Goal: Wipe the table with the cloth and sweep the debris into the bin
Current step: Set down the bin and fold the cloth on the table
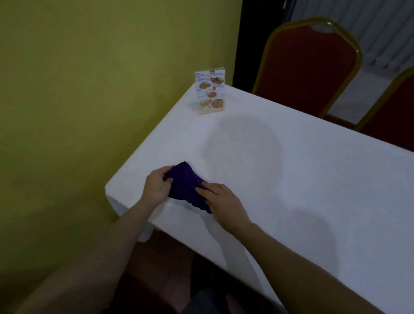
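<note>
- A purple cloth point(187, 185) lies bunched near the corner of a table point(302, 186) covered in white.
- The left hand point(156, 186) grips the cloth's far left end, fingers curled into the fabric.
- The right hand point(223, 201) rests on the cloth's near right end, fingers fairly straight.
- An upright menu card stand point(211, 91) sits at the table's far corner, well apart from the cloth.
- Two red chairs point(310, 69) with gold frames stand along the far side.
- A yellow-green wall point(83, 79) runs beside the table on the left.
</note>
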A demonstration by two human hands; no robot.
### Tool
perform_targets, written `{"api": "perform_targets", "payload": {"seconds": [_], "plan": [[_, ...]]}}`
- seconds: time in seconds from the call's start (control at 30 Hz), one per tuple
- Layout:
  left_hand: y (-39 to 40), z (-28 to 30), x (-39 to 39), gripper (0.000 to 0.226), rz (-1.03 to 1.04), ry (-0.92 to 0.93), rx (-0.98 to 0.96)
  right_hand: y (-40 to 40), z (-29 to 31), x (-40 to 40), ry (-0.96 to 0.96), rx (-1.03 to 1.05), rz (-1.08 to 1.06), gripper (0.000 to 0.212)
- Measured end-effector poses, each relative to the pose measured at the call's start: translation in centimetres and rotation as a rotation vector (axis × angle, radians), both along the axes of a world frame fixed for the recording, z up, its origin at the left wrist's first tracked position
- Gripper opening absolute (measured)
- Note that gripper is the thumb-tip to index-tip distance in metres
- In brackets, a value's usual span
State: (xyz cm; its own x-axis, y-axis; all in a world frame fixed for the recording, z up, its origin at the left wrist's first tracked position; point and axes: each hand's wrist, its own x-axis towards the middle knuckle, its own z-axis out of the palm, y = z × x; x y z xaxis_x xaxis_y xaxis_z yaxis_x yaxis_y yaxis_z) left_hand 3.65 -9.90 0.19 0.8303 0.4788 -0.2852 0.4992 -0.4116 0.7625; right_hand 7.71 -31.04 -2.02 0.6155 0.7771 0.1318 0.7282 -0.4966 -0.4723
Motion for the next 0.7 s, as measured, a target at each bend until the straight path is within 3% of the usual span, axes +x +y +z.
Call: {"api": "perform_targets", "payload": {"seconds": [0.23,0.4,0.53,0.7], "plan": [[7.4,-1.0,0.3,0.045,0.052,0.022,0.115,7.7,-0.8,0.4,-0.008,-0.006,0.031,0.043],[8.4,-3.1,-0.9,0.053,-0.241,0.021,0.608,8.1,-2.7,-0.8,-0.113,-0.072,-0.041,0.050],[7.7,-4.8,-2.2,0.059,-0.564,0.061,0.698,8.2,-4.0,-2.2,-0.053,-0.182,-0.075,0.056],[7.7,-5.4,-2.8,0.069,-0.612,0.156,0.712,8.6,-4.6,-2.6,0.045,-0.260,-0.090,0.064]]}}
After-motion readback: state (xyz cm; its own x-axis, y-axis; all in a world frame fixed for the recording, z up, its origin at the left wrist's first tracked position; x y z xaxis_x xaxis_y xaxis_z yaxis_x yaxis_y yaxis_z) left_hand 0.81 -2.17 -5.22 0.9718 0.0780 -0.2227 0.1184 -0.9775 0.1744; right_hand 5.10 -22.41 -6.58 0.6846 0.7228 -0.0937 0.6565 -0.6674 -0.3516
